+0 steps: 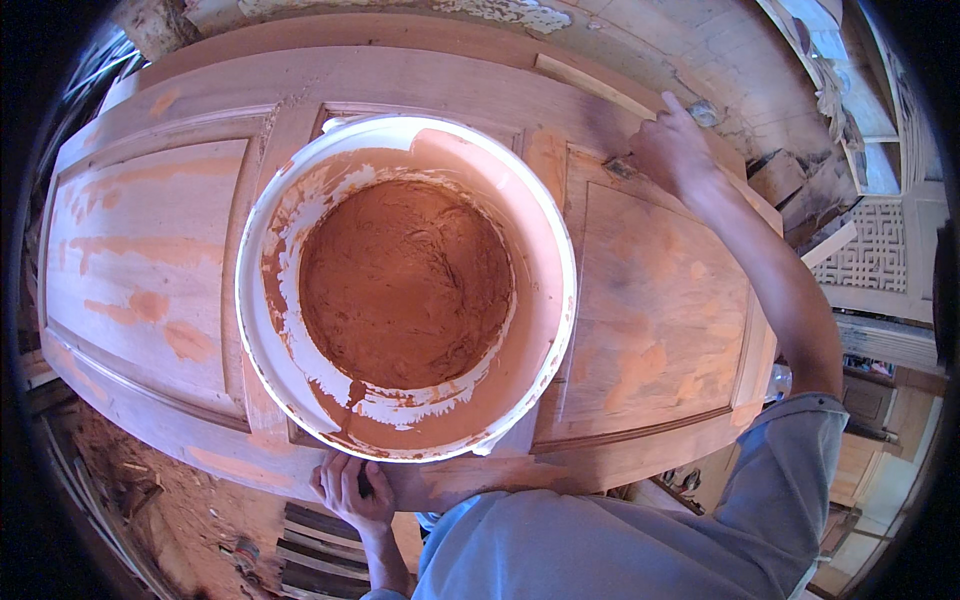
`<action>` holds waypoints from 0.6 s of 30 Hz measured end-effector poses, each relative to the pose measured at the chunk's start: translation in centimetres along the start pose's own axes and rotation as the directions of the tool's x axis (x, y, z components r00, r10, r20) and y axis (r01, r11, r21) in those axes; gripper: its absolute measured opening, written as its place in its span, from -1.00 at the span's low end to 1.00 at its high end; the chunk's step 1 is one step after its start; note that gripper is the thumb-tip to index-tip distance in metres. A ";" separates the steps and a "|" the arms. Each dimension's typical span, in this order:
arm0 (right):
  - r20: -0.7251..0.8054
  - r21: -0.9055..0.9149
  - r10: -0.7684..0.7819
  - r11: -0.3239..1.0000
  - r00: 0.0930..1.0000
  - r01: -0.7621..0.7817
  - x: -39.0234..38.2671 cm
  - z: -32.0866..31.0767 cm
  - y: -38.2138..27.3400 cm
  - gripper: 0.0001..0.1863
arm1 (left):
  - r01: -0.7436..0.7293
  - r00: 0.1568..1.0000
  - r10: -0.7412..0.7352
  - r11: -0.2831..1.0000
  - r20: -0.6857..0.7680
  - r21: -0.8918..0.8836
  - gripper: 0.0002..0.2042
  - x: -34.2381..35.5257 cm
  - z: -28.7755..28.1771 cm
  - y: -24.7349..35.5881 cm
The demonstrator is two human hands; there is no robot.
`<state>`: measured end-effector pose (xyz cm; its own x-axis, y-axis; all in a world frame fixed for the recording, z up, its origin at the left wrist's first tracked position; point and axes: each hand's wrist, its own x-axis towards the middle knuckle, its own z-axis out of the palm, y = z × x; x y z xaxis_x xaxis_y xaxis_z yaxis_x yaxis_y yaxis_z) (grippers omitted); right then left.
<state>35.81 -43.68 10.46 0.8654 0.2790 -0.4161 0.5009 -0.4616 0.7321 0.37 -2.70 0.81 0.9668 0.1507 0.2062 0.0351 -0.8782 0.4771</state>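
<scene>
Bucket partly hides the door; whether left fingers or right fingers grasp anything, I cannot tell.

Reddish-brown dust covers the floor at lower left, where dark wooden slats lie side by side — a small rounded object near them, too blurred to name. Toward upper right are wood offcuts — and just below, a pale lattice panel.

Door middle – behind bucket, dark thing by right hand – indistinct
</scene>
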 end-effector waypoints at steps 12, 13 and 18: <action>0.085 -0.234 -0.012 0.972 0.996 0.032 -1.2 -0.1 -2.7 -0.79 | -0.026 0.999 0.026 0.999 0.027 -0.025 -0.83 -0.2 -0.3 -0.5; 0.080 -0.231 -0.039 0.971 0.996 0.057 -1.7 0.2 -3.0 -0.80 | -0.021 0.999 0.022 0.999 0.031 -0.031 -0.83 -0.2 -0.3 -0.5; -0.079 -0.332 -0.078 0.942 0.994 0.048 -3.9 2.8 -3.4 -0.80 | -0.031 0.999 0.032 0.999 0.036 -0.035 -0.84 0.2 -0.5 -0.2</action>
<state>30.78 -45.56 8.04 0.8198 0.3801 -0.4283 0.5092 -0.1416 0.8490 0.40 -2.31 1.14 0.9759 0.1061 0.1905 -0.0036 -0.8657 0.5005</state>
